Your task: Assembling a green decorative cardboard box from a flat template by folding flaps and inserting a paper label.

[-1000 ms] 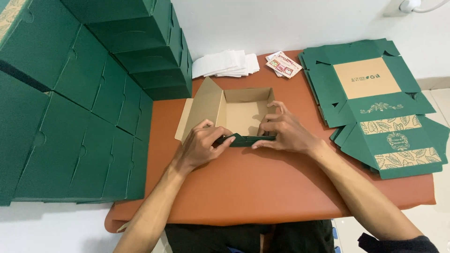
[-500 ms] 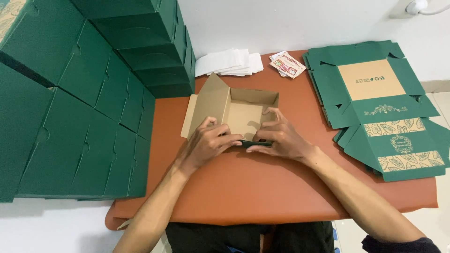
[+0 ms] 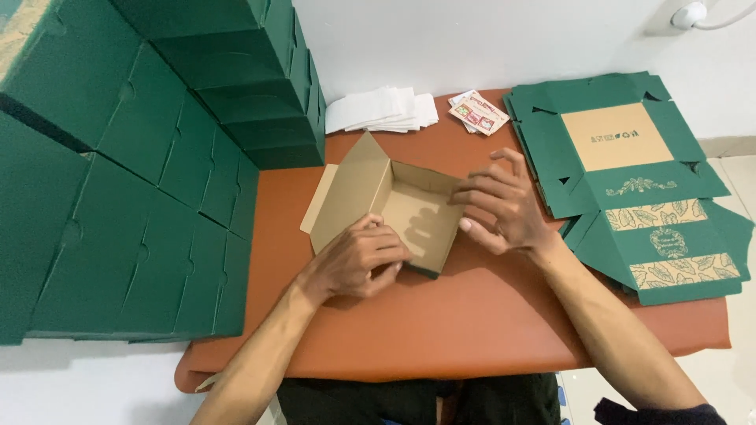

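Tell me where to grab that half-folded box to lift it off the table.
Judging by its pose, pinch the half-folded box by its upright far wall, coming from above: the top is open, and the left hand and right hand already crowd its near and right walls.

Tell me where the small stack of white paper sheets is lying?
The small stack of white paper sheets lies at the orange table's far edge, between the stacked green boxes and colourful cards.

place: small packing workroom
signs: stacked green boxes (image 3: pixel 157 157) at 9 o'clock, flat box blanks (image 3: pixel 630 181) at 3 o'clock, orange table (image 3: pixel 472 330)
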